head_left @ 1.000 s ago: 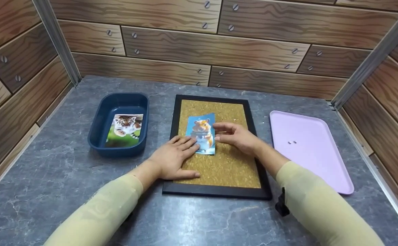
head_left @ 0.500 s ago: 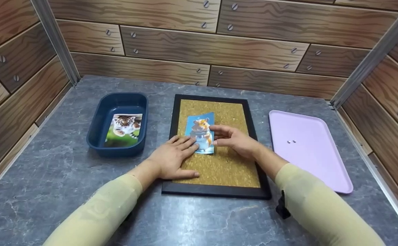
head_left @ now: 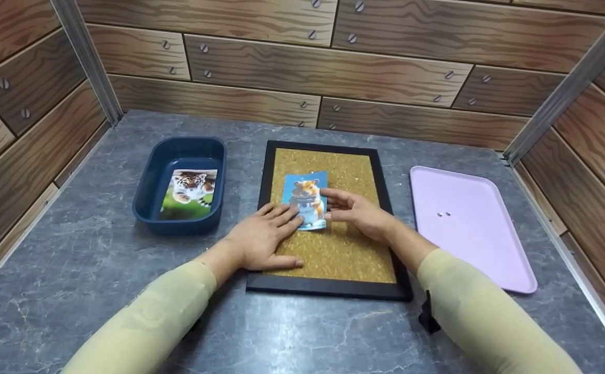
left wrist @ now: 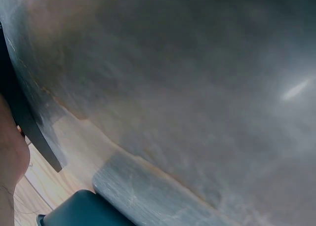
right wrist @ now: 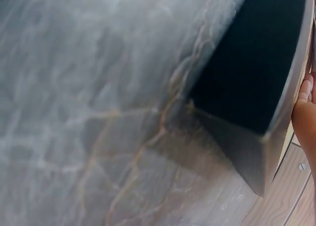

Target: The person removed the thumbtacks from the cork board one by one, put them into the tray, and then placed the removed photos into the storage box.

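A blue picture card of a hamster [head_left: 310,195] lies on the black-framed cork board [head_left: 341,259]. My left hand [head_left: 263,236] rests flat on the board's left side, fingertips covering the card's lower left corner. At the card's right edge is my right hand [head_left: 362,214], its fingers extended and its thumb apart from the index finger. Whether its fingertips touch the card is hard to tell. In the left wrist view only part of the left hand [left wrist: 11,154] shows at the edge. The right wrist view shows part of the right hand [right wrist: 307,110] beyond the board's dark frame [right wrist: 247,68].
To the left stands a deep blue plastic tub [head_left: 177,226] with a tiger picture card [head_left: 190,192] inside. A flat lilac tray [head_left: 476,244] lies on the right, with two tiny shiny pieces [head_left: 444,214] on it. Wood-patterned walls [head_left: 260,67] enclose the grey marbled table [head_left: 281,332].
The right hand has shifted very slightly left and down along the card's right edge. The left hand stays put, and the head view has tilted a little.
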Motion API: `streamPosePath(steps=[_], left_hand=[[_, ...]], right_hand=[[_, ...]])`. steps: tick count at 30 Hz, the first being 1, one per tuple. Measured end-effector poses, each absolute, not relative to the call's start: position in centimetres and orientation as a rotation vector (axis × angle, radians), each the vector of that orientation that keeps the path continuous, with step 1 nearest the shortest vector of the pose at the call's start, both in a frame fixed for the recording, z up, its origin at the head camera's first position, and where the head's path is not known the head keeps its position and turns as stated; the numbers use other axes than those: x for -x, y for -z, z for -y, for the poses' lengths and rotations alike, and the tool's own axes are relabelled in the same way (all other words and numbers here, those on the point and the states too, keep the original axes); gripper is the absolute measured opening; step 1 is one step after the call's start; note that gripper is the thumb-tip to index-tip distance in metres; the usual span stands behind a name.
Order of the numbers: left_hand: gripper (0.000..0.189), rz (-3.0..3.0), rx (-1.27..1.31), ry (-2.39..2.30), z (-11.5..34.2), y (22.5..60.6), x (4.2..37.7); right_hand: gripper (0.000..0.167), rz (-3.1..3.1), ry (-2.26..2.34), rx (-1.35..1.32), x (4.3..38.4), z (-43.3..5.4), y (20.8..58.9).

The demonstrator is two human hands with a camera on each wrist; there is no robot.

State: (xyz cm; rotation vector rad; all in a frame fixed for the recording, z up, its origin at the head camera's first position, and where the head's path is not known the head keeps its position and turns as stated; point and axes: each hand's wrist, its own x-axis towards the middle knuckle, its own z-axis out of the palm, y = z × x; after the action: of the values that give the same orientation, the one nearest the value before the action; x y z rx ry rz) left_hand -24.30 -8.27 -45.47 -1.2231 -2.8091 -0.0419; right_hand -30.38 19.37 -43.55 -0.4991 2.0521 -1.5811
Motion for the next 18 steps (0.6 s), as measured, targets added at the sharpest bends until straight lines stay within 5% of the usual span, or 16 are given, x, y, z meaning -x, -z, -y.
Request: streamPosePath(steps=[18], left_hand=[[0.092,2.729,1.318,-0.054,8.30,45.18,23.59]], right_hand=[[0.072,-2.017,1.672,0.433,30.26,-19.36,43.76]])
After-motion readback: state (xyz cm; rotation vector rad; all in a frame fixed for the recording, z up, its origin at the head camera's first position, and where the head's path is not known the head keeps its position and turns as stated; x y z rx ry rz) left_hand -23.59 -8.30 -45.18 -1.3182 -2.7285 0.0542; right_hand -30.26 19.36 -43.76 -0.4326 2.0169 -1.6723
